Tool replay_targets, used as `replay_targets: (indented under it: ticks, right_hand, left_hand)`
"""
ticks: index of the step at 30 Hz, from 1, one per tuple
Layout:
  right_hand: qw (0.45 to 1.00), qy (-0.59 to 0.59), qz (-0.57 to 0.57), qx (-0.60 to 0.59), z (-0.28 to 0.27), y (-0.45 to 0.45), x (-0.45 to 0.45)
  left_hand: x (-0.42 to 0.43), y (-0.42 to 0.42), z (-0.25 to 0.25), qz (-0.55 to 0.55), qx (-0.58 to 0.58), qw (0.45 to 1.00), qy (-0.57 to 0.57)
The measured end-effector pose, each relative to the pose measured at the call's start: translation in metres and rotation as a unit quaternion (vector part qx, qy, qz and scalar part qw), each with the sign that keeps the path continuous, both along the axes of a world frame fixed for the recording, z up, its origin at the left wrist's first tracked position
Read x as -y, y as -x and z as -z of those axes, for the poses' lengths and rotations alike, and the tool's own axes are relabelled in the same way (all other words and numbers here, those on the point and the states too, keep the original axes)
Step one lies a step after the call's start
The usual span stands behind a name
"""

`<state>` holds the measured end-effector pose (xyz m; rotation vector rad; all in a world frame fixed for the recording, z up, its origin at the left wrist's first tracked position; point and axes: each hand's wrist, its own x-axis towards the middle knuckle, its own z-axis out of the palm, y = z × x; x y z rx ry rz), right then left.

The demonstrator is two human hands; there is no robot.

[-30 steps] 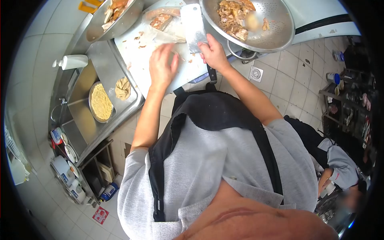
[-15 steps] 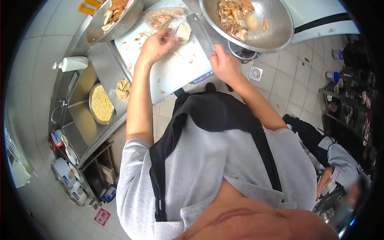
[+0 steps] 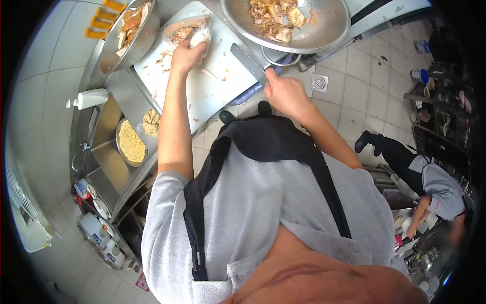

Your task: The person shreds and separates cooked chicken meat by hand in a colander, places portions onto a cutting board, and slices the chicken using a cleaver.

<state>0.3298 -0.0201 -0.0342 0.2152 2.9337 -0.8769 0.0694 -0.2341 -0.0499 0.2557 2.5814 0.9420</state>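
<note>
My left hand [image 3: 188, 55] is closed on a pale piece of meat [image 3: 201, 38] at the far part of the white cutting board [image 3: 230, 76]. Against that piece lies a clear plastic bag [image 3: 174, 25] with reddish-brown meat inside; my fingers partly hide where the two meet. In my right hand [image 3: 287, 92] is a cleaver [image 3: 247, 61], gripped by its handle. Its blade points up and left over the board's right edge, apart from the meat. Small meat scraps are scattered across the board.
Beyond the board on the right stands a perforated steel colander [image 3: 329, 30] holding meat pieces; a steel bowl [image 3: 144, 43] of meat is at left. A round pan of yellowish food [image 3: 130, 143] sits by the sink. A co-worker [image 3: 438, 187] bends at the right.
My left hand, open beside the pale meat before, has closed on it. The cleaver has drawn back from the meat. A blurred piece over the colander now lies in it. The view has shifted.
</note>
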Motion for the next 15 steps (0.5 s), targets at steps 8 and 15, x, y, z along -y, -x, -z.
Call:
replay_targets:
  ticks: [8,15]
  right_hand:
    - [1.0,0.018,0.02,-0.011,0.003,-0.012,0.016]
    - [0.998,-0.061,0.025,0.004,-0.009,-0.009,0.028]
  left_hand:
    - [0.041,-0.009,-0.004,-0.128,0.14,0.883,-0.43]
    - [0.061,-0.047,-0.023,-0.067,-0.277,0.955,-0.078]
